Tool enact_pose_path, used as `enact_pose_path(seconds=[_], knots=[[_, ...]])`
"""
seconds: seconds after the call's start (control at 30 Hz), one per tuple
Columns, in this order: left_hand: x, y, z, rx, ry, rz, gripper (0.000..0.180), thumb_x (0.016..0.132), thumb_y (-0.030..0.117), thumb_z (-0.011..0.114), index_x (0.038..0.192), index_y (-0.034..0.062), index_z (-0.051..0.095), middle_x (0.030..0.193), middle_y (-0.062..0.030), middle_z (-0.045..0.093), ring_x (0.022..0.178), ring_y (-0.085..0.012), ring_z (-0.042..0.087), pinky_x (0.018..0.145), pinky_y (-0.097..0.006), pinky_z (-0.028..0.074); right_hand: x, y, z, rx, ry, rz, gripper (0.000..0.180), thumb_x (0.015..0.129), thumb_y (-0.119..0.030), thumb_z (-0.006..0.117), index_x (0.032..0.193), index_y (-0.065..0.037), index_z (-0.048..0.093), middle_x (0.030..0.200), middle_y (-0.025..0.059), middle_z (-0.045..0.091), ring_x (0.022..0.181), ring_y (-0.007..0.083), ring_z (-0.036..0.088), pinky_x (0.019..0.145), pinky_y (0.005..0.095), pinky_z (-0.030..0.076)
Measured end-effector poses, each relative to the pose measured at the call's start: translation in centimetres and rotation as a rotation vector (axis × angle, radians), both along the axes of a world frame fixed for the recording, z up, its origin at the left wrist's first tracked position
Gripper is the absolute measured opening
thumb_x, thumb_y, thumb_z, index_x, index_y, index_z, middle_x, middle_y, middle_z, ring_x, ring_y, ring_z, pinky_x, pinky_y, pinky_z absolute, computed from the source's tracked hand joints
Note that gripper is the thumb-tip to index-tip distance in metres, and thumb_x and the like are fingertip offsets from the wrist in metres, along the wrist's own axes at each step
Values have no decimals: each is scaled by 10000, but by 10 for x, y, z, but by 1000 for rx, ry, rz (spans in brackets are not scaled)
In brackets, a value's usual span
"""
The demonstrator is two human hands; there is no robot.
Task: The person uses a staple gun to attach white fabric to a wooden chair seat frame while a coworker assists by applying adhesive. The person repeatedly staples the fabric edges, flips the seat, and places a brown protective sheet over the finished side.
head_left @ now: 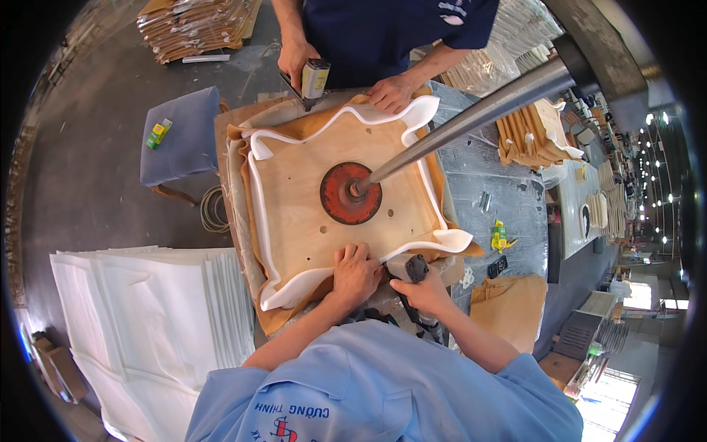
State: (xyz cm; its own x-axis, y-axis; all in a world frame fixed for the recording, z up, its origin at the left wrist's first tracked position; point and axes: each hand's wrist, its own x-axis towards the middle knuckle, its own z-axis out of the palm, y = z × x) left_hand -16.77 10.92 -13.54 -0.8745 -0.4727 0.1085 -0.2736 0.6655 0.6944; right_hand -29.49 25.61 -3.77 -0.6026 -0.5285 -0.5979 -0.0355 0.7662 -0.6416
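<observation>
Head; left hand point(356, 277) palm-down

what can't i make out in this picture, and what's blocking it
In the head view:
Wooden panel: its underside faces away; its centre is covered by the red disc.
Nearer tool: handle partly hidden by the right grip.
Co-worker: head cut off by the top edge.
Far-right stacks: too small to identify.

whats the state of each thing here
board, flat under red disc
foam, curled up at edges
brown fabric, rumpled
left grip, on board's near edge
right grip, closed around near staple gun
far staple gun, held by co-worker
blue seat, box on top
white sheets, stacked
</observation>
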Motion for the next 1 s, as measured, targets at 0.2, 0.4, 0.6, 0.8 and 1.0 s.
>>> enact_pose_path(seconds=[0.2,0.4,0.6,0.8,1.0], knots=[[23,-13,16,-49,-48,-76,260,869,396,866,876,140,823,1055,-57,618,1103,-296,558,1014,-487,392,-6,0,13,76,-133,-56,338,935,-284,894,1052,8,771,765,32,724,577,114,653,556,326,530],[17,-9,7,-56,12,-70,235,894,396,839,901,161,843,1061,-50,621,1120,-290,557,1029,-486,383,3,10,19,-13,-177,-49,293,956,-257,879,1060,-9,763,752,10,701,556,100,620,526,304,493],[14,-8,1,-9,17,-23,184,884,346,833,874,163,832,1057,-40,623,1124,-287,564,1033,-485,385,5,0,20,11,-201,-20,283,970,-247,862,1099,-16,760,738,0,676,554,96,600,526,304,477],[14,-3,2,-19,-1,0,151,852,301,834,887,154,826,1093,-43,634,1146,-287,567,1033,-489,395,8,-14,14,80,-129,-23,310,954,-262,869,1092,-9,754,720,14,684,542,114,615,515,328,491],[34,-24,29,25,-65,-125,209,860,361,850,898,156,829,1139,-83,655,1173,-310,571,1065,-492,406,10,0,3,91,-129,-42,486,916,-317,895,1226,19,730,774,69,752,579,166,704,551,350,562]])
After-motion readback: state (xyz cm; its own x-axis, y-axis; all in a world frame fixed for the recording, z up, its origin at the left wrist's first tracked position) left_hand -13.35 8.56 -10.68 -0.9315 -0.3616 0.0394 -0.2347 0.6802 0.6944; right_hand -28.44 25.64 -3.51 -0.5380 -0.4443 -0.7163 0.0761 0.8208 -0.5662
